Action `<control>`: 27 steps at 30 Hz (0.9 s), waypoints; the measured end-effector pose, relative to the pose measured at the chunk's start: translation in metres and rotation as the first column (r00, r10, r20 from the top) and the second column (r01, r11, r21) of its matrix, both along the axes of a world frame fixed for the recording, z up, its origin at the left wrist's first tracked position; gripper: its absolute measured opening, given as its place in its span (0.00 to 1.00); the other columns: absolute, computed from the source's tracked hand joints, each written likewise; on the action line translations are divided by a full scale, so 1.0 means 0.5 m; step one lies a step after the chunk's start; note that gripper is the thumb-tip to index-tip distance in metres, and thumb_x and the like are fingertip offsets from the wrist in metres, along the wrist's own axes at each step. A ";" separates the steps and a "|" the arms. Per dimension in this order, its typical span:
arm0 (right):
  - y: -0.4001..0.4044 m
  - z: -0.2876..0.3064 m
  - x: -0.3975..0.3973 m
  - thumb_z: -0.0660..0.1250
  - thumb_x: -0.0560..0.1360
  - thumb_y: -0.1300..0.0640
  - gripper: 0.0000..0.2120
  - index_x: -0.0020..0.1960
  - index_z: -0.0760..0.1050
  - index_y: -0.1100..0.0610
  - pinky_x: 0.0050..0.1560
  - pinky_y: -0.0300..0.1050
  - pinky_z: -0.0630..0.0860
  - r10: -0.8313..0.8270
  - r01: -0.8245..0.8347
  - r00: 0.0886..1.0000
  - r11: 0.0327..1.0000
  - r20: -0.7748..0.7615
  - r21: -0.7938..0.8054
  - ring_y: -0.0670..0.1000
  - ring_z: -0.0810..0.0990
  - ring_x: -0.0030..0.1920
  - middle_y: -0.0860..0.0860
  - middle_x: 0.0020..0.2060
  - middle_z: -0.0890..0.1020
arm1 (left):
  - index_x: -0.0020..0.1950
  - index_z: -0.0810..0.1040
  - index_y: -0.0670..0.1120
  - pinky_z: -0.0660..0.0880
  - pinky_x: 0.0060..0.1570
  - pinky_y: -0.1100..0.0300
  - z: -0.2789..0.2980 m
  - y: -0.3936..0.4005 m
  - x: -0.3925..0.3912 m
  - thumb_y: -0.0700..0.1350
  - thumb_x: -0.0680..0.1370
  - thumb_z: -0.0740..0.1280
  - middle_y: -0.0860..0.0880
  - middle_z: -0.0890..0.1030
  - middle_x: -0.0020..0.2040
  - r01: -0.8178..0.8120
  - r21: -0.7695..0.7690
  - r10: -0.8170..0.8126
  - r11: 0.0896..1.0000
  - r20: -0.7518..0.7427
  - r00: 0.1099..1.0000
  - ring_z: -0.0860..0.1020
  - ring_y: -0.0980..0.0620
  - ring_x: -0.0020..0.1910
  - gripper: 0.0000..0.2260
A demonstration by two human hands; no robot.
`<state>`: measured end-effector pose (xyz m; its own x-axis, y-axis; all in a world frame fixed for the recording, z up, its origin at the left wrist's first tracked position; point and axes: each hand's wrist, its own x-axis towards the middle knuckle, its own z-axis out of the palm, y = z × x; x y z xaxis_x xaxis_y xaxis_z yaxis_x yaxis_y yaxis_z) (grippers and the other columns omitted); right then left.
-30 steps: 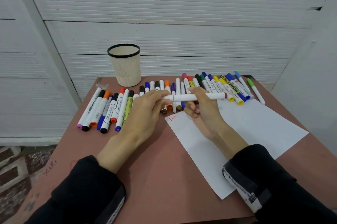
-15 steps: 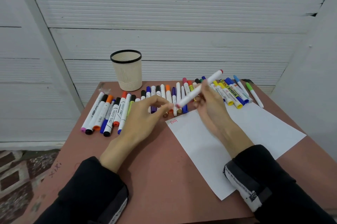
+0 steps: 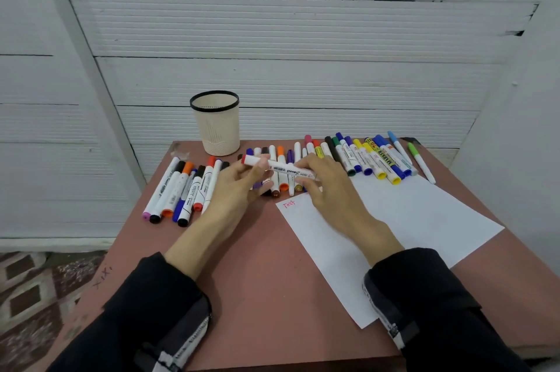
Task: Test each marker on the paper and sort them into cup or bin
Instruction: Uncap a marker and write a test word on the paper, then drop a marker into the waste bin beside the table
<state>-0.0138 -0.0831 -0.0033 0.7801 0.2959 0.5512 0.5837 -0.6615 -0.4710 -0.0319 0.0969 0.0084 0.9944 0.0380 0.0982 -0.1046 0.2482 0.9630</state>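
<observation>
At mid-frame we hold a white red-capped marker (image 3: 280,171) level above the reddish-brown counter (image 3: 257,274): our left hand (image 3: 242,186) curls round its capped end, our right hand (image 3: 324,180) pinches the other. Just below right lies the white paper sheet (image 3: 424,220). Above left stands the cream mesh cup with a black rim (image 3: 215,123); we cannot tell its contents.

Glossy white plastic marker (image 3: 280,169) above a matt reddish-brown table (image 3: 266,280), smooth white paper (image 3: 394,220) (plain, uncreased), ribbed cream cup (image 3: 216,126).
</observation>
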 end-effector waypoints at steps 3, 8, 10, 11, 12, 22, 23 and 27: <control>0.000 -0.006 0.006 0.69 0.76 0.53 0.17 0.64 0.76 0.52 0.60 0.31 0.58 -0.001 0.001 0.999 1.000 0.044 -0.017 0.45 0.72 0.58 0.47 0.56 0.80 | 0.51 0.80 0.45 0.78 0.47 0.65 0.017 0.002 0.000 0.43 0.79 0.65 0.48 0.83 0.49 -0.121 -0.033 0.124 0.992 0.090 0.988 0.81 0.53 0.52 0.06; -0.006 -0.021 0.013 0.65 0.80 0.53 0.23 0.73 0.67 0.54 0.69 0.39 0.51 -0.101 0.096 0.994 0.989 -0.039 -0.110 0.49 0.64 0.73 0.50 0.71 0.70 | 0.51 0.79 0.52 0.78 0.55 0.57 0.111 0.053 0.041 0.45 0.79 0.66 0.51 0.81 0.48 -0.606 0.028 0.552 0.795 0.381 0.742 0.80 0.54 0.52 0.04; -0.005 -0.024 0.015 0.63 0.80 0.53 0.23 0.74 0.66 0.54 0.70 0.39 0.52 -0.112 0.103 0.992 0.985 -0.061 -0.142 0.49 0.63 0.74 0.50 0.72 0.69 | 0.53 0.79 0.50 0.77 0.55 0.59 0.155 0.077 0.065 0.44 0.80 0.65 0.54 0.80 0.48 -0.741 0.035 0.644 0.671 0.467 0.605 0.79 0.57 0.50 0.04; -0.005 -0.027 0.016 0.63 0.81 0.53 0.23 0.74 0.66 0.54 0.70 0.40 0.52 -0.116 0.104 0.991 0.981 -0.064 -0.162 0.49 0.63 0.74 0.50 0.72 0.69 | 0.54 0.78 0.47 0.76 0.53 0.64 0.174 0.085 0.078 0.43 0.80 0.64 0.54 0.79 0.48 -0.783 0.031 0.672 0.621 0.493 0.552 0.78 0.60 0.49 0.05; -0.004 -0.030 0.018 0.62 0.81 0.52 0.22 0.74 0.65 0.54 0.71 0.41 0.53 -0.119 0.105 0.990 0.978 -0.070 -0.182 0.49 0.63 0.74 0.50 0.72 0.69 | 0.55 0.78 0.45 0.75 0.51 0.69 0.188 0.093 0.093 0.43 0.80 0.64 0.54 0.79 0.49 -0.810 0.028 0.691 0.586 0.504 0.518 0.76 0.62 0.48 0.06; -0.005 -0.037 0.028 0.60 0.82 0.52 0.21 0.73 0.67 0.56 0.72 0.45 0.56 -0.117 0.092 0.986 0.976 -0.118 -0.198 0.50 0.65 0.72 0.51 0.70 0.72 | 0.57 0.77 0.45 0.68 0.59 0.46 0.163 0.154 0.240 0.50 0.82 0.58 0.43 0.79 0.56 -0.496 0.827 0.522 0.266 0.308 0.795 0.71 0.40 0.61 0.12; -0.005 -0.039 0.029 0.60 0.82 0.52 0.20 0.73 0.68 0.56 0.72 0.46 0.57 -0.112 0.087 0.987 0.976 -0.116 -0.199 0.50 0.66 0.72 0.51 0.70 0.72 | 0.59 0.75 0.44 0.65 0.61 0.46 0.158 0.154 0.241 0.50 0.82 0.59 0.42 0.79 0.57 -0.445 0.864 0.527 0.237 0.271 0.806 0.69 0.39 0.63 0.13; -0.009 -0.039 0.029 0.60 0.82 0.53 0.19 0.71 0.70 0.57 0.72 0.47 0.59 -0.115 0.088 0.987 0.973 -0.114 -0.214 0.50 0.68 0.70 0.51 0.68 0.74 | 0.71 0.64 0.44 0.59 0.62 0.43 0.152 0.145 0.226 0.54 0.80 0.61 0.41 0.75 0.64 -0.448 0.874 0.535 0.189 0.291 0.793 0.65 0.40 0.67 0.23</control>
<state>0.0008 -0.0875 -0.0230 0.8708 0.3093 0.3822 0.4537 -0.8051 -0.3822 0.0811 0.1693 0.0845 0.8121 0.4583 0.3611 0.2027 -0.8020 0.5619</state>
